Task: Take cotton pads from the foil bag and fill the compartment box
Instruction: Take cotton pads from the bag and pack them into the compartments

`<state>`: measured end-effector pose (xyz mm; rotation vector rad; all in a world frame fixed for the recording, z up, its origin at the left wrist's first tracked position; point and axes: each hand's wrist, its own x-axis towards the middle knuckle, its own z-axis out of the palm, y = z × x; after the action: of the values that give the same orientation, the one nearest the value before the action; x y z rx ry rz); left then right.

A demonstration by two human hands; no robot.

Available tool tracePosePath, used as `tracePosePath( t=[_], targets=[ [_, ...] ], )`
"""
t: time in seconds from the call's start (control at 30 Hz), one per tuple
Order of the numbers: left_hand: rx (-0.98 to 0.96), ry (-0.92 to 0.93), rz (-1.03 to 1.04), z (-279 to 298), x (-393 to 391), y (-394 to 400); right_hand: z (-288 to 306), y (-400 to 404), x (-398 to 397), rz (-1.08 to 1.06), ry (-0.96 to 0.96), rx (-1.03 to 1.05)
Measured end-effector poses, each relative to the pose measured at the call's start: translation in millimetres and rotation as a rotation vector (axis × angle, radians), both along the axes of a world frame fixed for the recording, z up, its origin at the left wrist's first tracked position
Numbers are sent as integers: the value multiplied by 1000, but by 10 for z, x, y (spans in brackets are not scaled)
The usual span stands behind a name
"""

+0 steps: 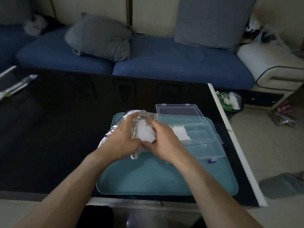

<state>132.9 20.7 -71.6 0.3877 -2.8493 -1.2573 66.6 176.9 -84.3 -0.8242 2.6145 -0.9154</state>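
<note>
Now, on the tray [148, 178], the left hand [120, 142] grips the foil bag [141, 116] at the tray's far left; the right hand [162, 139] pinches white pads [145, 134] in the bag's mouth. Right of the bag, the open box [204, 142] holds one pad [180, 133].

Right hand [162, 138] fingertips hidden inside foil bag [141, 119]; cotton pads [145, 133] count unclear. Forearms cut by near edge. Bag's left side behind left hand [122, 140].

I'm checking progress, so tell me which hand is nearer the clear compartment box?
Right. The right hand lies against the near-left side of the compartment box, fingers in the foil bag. The left hand grips the bag farther left.
</note>
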Motion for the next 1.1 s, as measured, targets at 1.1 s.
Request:
tracePosePath(
  t=[1.1],
  targets=[
    [521, 200, 52, 244, -41, 617, 347, 529, -30, -377, -648, -934]
  ],
)
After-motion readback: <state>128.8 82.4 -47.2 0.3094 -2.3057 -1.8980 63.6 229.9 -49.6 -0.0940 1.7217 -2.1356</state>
